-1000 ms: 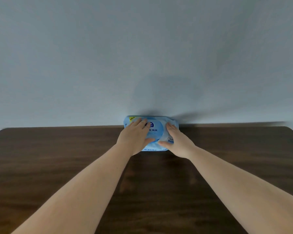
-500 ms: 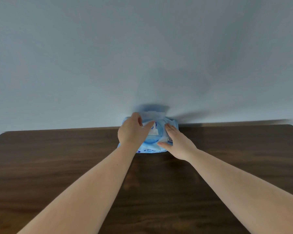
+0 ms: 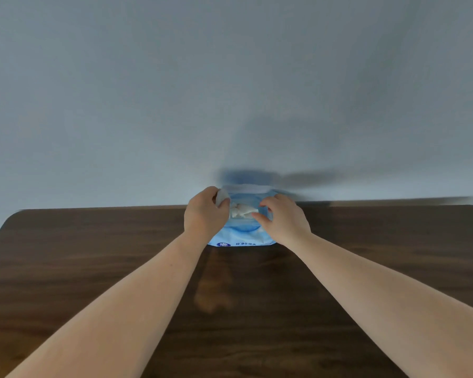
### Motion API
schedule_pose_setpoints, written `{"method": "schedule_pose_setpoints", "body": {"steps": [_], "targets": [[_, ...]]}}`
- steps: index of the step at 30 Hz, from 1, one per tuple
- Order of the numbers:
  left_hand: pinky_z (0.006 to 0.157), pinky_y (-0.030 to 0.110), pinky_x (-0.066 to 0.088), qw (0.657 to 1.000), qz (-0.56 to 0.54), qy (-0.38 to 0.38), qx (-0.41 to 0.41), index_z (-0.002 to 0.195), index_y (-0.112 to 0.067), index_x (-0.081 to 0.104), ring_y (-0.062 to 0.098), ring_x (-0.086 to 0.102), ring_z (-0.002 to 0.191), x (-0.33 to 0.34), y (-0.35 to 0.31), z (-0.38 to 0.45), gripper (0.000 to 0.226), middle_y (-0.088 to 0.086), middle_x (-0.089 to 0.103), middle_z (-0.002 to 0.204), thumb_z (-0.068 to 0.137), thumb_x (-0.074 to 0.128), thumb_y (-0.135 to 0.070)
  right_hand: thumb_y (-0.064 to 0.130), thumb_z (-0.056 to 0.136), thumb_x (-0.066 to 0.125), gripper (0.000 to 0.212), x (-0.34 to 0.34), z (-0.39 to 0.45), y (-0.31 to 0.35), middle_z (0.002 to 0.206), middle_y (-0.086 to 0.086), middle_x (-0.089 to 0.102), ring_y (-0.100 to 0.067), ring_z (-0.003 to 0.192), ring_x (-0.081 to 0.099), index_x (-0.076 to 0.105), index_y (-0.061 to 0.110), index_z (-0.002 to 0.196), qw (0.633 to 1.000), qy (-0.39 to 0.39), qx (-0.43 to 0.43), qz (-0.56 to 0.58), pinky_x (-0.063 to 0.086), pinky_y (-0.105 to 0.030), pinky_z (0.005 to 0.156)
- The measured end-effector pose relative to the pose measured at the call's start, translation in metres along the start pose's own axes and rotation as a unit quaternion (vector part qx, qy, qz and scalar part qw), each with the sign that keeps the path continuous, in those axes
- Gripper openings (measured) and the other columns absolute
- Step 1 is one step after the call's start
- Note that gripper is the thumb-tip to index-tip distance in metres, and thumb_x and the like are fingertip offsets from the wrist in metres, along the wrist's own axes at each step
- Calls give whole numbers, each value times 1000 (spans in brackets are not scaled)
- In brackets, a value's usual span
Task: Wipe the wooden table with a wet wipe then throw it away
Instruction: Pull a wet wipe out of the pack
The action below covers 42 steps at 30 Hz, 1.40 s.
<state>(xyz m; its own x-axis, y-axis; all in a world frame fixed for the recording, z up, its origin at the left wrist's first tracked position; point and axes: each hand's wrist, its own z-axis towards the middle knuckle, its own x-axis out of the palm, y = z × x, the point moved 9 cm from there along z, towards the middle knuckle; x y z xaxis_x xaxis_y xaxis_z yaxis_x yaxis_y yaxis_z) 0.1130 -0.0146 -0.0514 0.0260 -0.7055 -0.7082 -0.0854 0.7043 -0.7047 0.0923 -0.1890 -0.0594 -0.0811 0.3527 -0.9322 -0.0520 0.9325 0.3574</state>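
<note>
At pack [image 3: 241,237]: R hand [image 3: 284,222] on wipe [image 3: 241,210]

Dark glossy wood-grain table [image 3: 93,268], glossy plastic wipe pack [image 3: 241,238], matt wall [image 3: 148,105]

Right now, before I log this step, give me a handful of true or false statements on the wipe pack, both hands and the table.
1. The wipe pack lies at the far edge of the table, by the wall. True.
2. The pack's flap is shut. False: it is peeled back and a white wipe shows in the opening.
3. The right hand reaches its fingers to the wipe. True.
4. The left hand rests flat on the table away from the pack. False: it is on the pack's left end, gripping something white.
5. A used wipe lies on the table. False: none is visible.
</note>
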Motion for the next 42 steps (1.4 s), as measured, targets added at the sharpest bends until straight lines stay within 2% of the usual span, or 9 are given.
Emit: {"method": "schedule_pose_setpoints", "body": {"steps": [6,13,18,21,25,31,35,38,42], "targets": [[53,25,31,1000,20,5,-4,63,-24,41,19,43,64,-1,6,-3,30,-8,44,60,89,56,-25,28,93,54,19,8,10,7,101,-5,56,-22,95,54,66,18,103,999,-20,10,45,35,-27,70],[56,29,32,996,69,17,-48,66,-18,39,28,51,70,-3,22,-3,28,-2,46,63,92,49,-25,13,90,47,10,-12,2,-5,73,-1,53,-18,65,47,53,12,82,934,-55,144,323,36,-29,56],[68,32,43,997,60,11,-39,92,-13,55,25,56,84,-5,14,-7,17,4,63,92,90,56,-30,14,82,51,9,-42,-7,-22,87,-12,64,-31,87,64,55,15,74,874,-84,200,436,53,-43,79],[78,28,41,999,22,-28,16,109,-13,60,21,54,101,-15,-10,-11,27,0,62,106,90,60,-32,12,88,57,11,-46,-11,-25,91,-5,64,-18,83,65,57,16,78,862,-47,192,466,56,-33,77],[84,22,35,996,28,-4,80,107,-17,66,18,51,109,-18,-44,-20,24,-2,62,116,90,62,-32,8,90,60,9,-51,-17,-21,94,-8,63,-23,87,66,58,13,83,829,-27,180,528,57,-35,81],[98,20,34,979,-66,169,95,140,-28,41,6,48,115,4,-71,-40,58,-11,53,128,88,66,-24,13,89,62,9,-64,-27,-8,92,-11,63,-29,88,61,62,19,82,841,16,157,517,53,-47,86],[82,13,47,963,-174,203,20,117,-22,61,6,62,95,-1,-70,-51,32,-3,69,103,86,68,-18,14,89,63,8,-69,-34,0,90,-10,64,-27,86,62,62,19,84,847,41,138,512,53,-50,86],[63,5,45,965,-175,196,-8,100,-15,68,5,63,81,-7,-63,-54,17,-1,70,93,85,70,-22,12,89,62,6,-71,-39,2,93,-8,65,-21,84,65,63,17,87,875,39,125,467,58,-37,75],[65,11,46,975,-167,142,-20,87,-15,71,6,60,75,-19,-57,-56,11,-3,68,83,85,70,-25,12,90,59,9,-85,-41,4,97,-4,68,-18,88,63,67,14,92,939,-13,84,334,54,-29,77]]}}
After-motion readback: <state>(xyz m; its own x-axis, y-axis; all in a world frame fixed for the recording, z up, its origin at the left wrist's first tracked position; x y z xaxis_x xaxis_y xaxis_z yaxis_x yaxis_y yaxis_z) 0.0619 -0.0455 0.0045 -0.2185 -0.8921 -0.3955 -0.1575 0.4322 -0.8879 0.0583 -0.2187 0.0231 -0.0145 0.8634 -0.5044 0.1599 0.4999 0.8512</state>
